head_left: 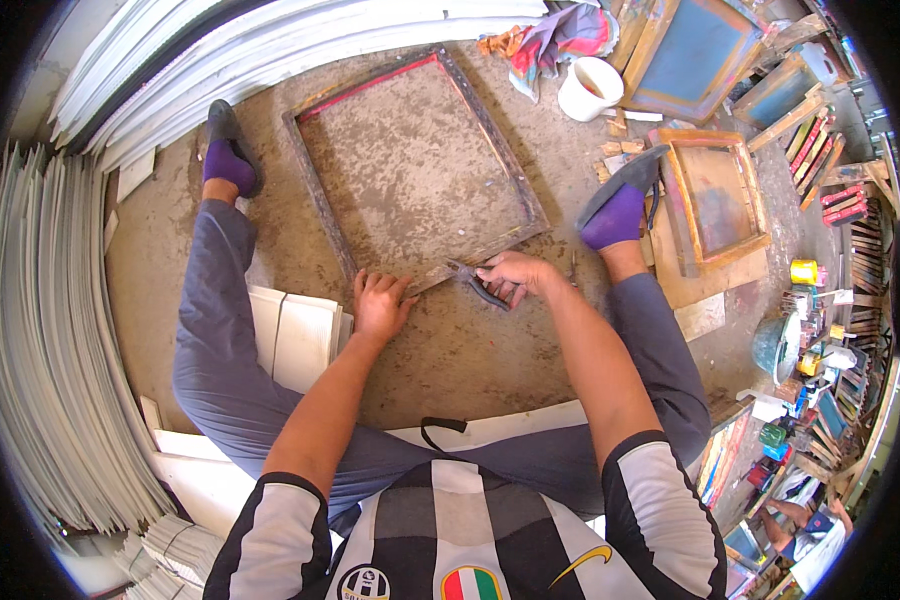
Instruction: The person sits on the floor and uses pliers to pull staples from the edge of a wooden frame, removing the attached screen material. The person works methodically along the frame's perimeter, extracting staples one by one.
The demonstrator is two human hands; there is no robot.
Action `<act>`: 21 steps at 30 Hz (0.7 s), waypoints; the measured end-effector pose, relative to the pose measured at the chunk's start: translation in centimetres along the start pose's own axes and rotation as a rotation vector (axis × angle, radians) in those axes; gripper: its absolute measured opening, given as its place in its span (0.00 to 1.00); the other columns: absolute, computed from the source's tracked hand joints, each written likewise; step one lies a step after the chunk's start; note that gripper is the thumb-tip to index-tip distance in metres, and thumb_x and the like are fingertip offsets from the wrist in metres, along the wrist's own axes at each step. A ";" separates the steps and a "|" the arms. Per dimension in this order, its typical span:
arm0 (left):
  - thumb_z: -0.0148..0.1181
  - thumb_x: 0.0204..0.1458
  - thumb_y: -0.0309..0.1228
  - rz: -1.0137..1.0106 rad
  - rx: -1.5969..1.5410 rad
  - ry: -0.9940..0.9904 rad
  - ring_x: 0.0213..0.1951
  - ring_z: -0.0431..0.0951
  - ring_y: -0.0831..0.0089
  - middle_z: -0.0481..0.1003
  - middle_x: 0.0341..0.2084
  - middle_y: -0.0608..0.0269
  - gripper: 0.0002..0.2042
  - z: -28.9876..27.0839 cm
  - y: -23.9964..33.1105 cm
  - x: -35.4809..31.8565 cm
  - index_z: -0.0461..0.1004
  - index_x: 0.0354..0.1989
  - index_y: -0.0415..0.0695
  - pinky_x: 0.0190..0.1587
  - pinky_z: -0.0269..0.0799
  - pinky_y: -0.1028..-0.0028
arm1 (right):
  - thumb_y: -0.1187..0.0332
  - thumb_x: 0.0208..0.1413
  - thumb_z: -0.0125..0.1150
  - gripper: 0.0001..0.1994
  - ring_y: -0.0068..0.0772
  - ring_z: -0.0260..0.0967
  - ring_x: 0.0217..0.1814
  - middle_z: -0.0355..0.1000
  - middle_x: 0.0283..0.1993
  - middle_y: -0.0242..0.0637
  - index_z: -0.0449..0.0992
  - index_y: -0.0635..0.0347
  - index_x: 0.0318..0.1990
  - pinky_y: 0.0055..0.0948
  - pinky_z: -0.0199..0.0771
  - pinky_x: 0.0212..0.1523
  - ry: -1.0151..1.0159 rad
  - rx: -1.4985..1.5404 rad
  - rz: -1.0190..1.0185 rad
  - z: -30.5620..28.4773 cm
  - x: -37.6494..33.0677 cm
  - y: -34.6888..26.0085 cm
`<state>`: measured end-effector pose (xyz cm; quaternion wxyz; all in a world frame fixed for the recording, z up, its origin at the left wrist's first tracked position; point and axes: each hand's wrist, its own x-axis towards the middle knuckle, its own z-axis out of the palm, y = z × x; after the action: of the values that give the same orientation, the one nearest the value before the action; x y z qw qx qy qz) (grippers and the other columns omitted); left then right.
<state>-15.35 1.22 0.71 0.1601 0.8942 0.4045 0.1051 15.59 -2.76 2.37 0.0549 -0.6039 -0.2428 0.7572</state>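
A worn, dark wooden frame (322, 196) without a panel lies on the concrete floor between my outstretched legs. Red shows along parts of its inner edges. At its near left corner, my left hand (380, 308) grips the near bar with the fingers curled over it. My right hand (518, 277) is closed round the handles of dark-handled pliers (487, 292). The jaws of the pliers rest at the near bar, to the right of my left hand. Whether they pinch anything there is too small to tell.
Tall stacks of white sheets (45, 330) line the left and back. A tied white bundle (295, 335) lies by my left leg. At right are a white bucket (590, 90), a crumpled cloth (562, 42), several screen frames (715, 195) and paint containers. Another person (815, 540) sits far right.
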 end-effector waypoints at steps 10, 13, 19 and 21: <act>0.71 0.45 0.40 0.009 -0.011 0.021 0.47 0.74 0.59 0.78 0.38 0.61 0.18 0.4 0.0 0.3 0.82 0.44 0.49 0.62 0.59 0.49 | 0.48 0.60 0.61 0.21 0.34 0.72 0.32 0.76 0.34 0.36 0.76 0.60 0.41 0.41 0.71 0.28 0.030 -0.098 -0.011 -1.2 1.3 0.0; 0.70 0.47 0.42 0.039 0.020 0.070 0.46 0.75 0.60 0.79 0.37 0.62 0.18 -0.4 1.0 1.1 0.82 0.45 0.49 0.61 0.61 0.51 | 0.49 0.62 0.59 0.20 0.31 0.71 0.26 0.76 0.30 0.36 0.76 0.60 0.36 0.41 0.70 0.25 0.071 -0.040 -0.066 -0.5 1.4 0.6; 0.68 0.47 0.44 0.015 0.050 0.074 0.43 0.75 0.62 0.78 0.34 0.67 0.17 0.6 1.9 1.4 0.82 0.44 0.51 0.55 0.65 0.57 | 0.52 0.66 0.54 0.20 0.31 0.69 0.17 0.75 0.24 0.39 0.74 0.62 0.34 0.33 0.66 0.16 0.134 0.057 -0.139 2.3 -0.2 1.1; 0.68 0.47 0.44 0.011 0.049 0.067 0.42 0.75 0.62 0.78 0.34 0.67 0.17 0.9 1.8 1.3 0.83 0.44 0.52 0.53 0.66 0.57 | 0.52 0.65 0.53 0.21 0.33 0.67 0.14 0.74 0.21 0.40 0.74 0.62 0.31 0.35 0.65 0.14 0.186 0.122 -0.082 3.3 -0.7 0.8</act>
<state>-13.02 0.91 0.64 0.1243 0.8960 0.4073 0.1259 12.88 -4.75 3.16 0.1450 -0.6566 -0.2147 0.7083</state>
